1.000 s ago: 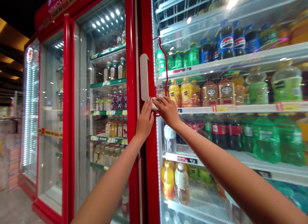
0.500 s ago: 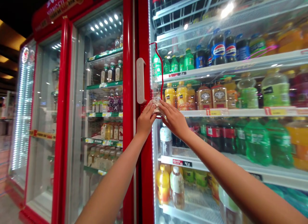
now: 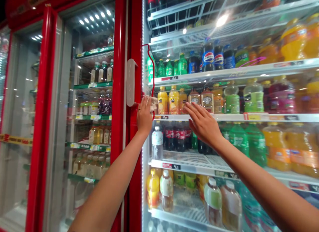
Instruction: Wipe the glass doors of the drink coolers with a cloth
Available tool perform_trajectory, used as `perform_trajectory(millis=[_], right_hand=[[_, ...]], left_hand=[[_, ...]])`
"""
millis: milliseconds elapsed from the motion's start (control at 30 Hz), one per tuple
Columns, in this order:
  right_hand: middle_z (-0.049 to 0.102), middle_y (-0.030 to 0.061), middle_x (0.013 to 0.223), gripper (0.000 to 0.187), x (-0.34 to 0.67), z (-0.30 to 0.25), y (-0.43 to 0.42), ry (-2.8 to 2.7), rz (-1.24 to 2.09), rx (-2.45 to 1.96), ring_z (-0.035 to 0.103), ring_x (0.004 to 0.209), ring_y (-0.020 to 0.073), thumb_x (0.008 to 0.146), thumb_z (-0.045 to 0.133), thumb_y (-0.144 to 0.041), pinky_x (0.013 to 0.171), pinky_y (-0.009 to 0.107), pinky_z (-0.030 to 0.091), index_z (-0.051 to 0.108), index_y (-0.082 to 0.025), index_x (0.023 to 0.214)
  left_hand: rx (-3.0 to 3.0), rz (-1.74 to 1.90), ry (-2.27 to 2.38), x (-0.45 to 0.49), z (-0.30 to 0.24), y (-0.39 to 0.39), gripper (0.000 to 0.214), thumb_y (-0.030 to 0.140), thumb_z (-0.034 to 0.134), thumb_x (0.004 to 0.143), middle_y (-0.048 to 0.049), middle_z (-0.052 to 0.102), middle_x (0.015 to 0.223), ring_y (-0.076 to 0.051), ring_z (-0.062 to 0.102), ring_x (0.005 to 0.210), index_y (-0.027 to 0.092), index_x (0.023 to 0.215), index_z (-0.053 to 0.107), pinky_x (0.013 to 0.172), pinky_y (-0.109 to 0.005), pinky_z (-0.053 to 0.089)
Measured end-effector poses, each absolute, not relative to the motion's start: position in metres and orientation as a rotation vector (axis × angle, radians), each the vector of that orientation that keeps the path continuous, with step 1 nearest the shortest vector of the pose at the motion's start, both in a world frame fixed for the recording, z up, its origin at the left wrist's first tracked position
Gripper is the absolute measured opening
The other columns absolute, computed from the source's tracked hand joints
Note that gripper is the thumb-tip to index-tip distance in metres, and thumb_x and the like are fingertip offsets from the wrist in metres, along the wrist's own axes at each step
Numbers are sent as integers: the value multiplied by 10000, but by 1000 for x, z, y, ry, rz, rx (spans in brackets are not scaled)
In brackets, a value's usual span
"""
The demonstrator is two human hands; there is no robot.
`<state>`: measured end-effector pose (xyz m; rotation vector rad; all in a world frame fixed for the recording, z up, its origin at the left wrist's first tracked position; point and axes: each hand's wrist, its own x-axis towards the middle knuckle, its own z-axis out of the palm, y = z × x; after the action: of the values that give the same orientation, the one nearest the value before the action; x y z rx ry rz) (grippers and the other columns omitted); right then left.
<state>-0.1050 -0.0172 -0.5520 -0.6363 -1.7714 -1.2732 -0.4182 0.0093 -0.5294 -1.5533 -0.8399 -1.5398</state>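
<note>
My left hand (image 3: 144, 118) presses a crumpled white cloth (image 3: 154, 104) against the glass door (image 3: 174, 142) of the drinks fridge, just right of the red frame (image 3: 136, 32) and beside the lower end of the pale door handle (image 3: 130, 82). Its fingers lie over the cloth, which sticks out on the right side. Farther right, my right hand (image 3: 204, 125) holds nothing; the fingers stretch up and left in front of the middle shelf. Whether it touches the glass I cannot tell. A red outline (image 3: 153, 72) runs down the glass above the cloth.
Behind the glass, shelves hold several rows of bottles, among them Pepsi bottles (image 3: 207, 56), yellow juice bottles (image 3: 162, 100) and green soda bottles (image 3: 239, 137). Another glass-fronted fridge (image 3: 119, 59) with red framing stands to the left.
My right hand has parted from the cloth and moved right across the glass. My left hand stays on the cloth near the handle. The view has turned somewhat to the right.
</note>
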Motion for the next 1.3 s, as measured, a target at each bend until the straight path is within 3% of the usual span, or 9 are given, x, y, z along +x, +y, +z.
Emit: perform_trajectory(millis=[167,267,333,500,600,800,1100,1200,1300], right_hand=[[223,31,1830,879,-91,-565,-5,-1802,-1271,-705,264,1684,261,1078,493,-282,1361,514,307,-64,-256,1758],[174,21,1841,886,-93,-568,-1,-1804,-1246,-701,229,1695,258,1069,478,-272,1369,521,277,-84,-253,1754],[156,15,1845,884,-94,-568,-1,-1806,-1231,-687,219,1698,256,1066,464,-265,1368,527,274,-92,-253,1753],[219,36,1835,845,-94,-567,-2,-1813,-1225,-697,226,1697,255,1071,445,-267,1366,544,283,-42,-234,1761],[244,56,1827,831,-95,-567,-4,-1810,-1237,-720,242,1692,257,1077,441,-271,1363,540,294,-26,-216,1762],[233,56,1823,865,-98,-567,-6,-1799,-1259,-734,264,1685,257,1086,446,-274,1355,528,313,-106,-227,1750],[196,32,1830,849,-96,-568,-6,-1814,-1180,-682,258,1686,259,1097,423,-244,1360,545,300,-130,-272,1740],[207,39,1829,843,-96,-568,-5,-1822,-1182,-680,252,1689,260,1100,430,-254,1365,537,290,-114,-261,1744],[236,54,1823,826,-96,-568,-4,-1823,-1195,-691,241,1692,264,1107,421,-257,1362,543,295,-100,-247,1748]], left_hand=[[-1625,-1365,-830,-426,-544,-4,725,137,604,987,-59,384,1778,-285,355,1650,309,1663,406,1352,-538,366],[-1599,-1445,-839,-420,-540,-9,620,384,725,992,-133,455,1731,-309,435,1604,250,1553,498,1294,-513,443],[-1558,-1577,-854,-409,-529,-7,617,440,741,988,-152,538,1659,-300,520,1540,253,1524,502,1249,-477,491],[-1457,-1880,-904,-381,-507,4,584,325,676,1028,-118,728,1370,-262,676,1353,279,1566,457,1193,-433,534],[-1456,-1929,-877,-380,-513,8,523,160,558,1032,-99,660,1526,-240,564,1507,297,1533,499,1244,-425,498],[-1453,-1811,-866,-401,-514,19,766,-42,422,911,23,439,1750,-172,282,1672,326,1574,527,1392,-439,282],[-1637,-1424,-807,-403,-531,13,720,165,459,1024,-30,290,1820,-224,237,1694,299,1716,309,1395,-538,236],[-1624,-1399,-839,-410,-539,6,691,195,501,1013,-30,208,1844,-284,146,1714,295,1688,389,1400,-555,195],[-1639,-1412,-894,-414,-538,5,696,162,510,1004,-46,309,1805,-293,225,1692,314,1676,417,1394,-558,217]])
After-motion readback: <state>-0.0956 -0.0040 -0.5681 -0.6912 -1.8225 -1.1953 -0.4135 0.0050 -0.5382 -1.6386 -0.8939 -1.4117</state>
